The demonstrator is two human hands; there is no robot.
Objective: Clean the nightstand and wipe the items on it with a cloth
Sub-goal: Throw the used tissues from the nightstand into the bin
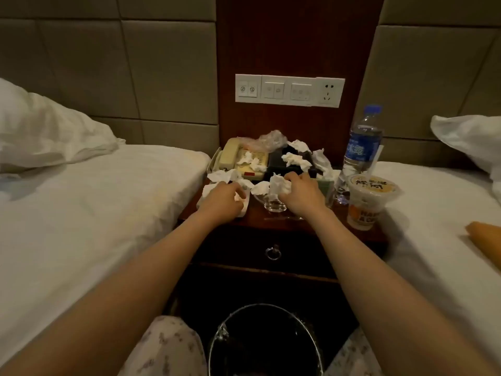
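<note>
The nightstand (238,249) stands between two beds, drawer front toward the camera, and its tabletop (311,222) is cluttered.

The telephone (238,161) lies at the back left of the tabletop. Its long axis runs front to back, with the handset along its left side. Loose tissues (250,160) lie on the telephone, in front of it, and on a dark box (276,161) touching its right side. Crumpled clear plastic (272,139) sits just behind the telephone.

The right grip (301,195), in front of and to the right of the telephone, holds a white tissue wad (279,184) in curled fingers, directly over an upright glass (273,206). The glass's contents cannot be determined.

The left grip (221,198), just in front of the telephone, has its fingers curled down onto white paper (206,192) at the tabletop's edge. Whether it holds anything cannot be told.

Well to the right of the telephone, a water bottle (362,147) stands upright. In front of it is a lidded cup (371,196) holding a pale drink, its straw leaning.

Below the telephone, before the drawer, stands a bin (217,335) with a dark liner. Its contents are not discernible.
</note>
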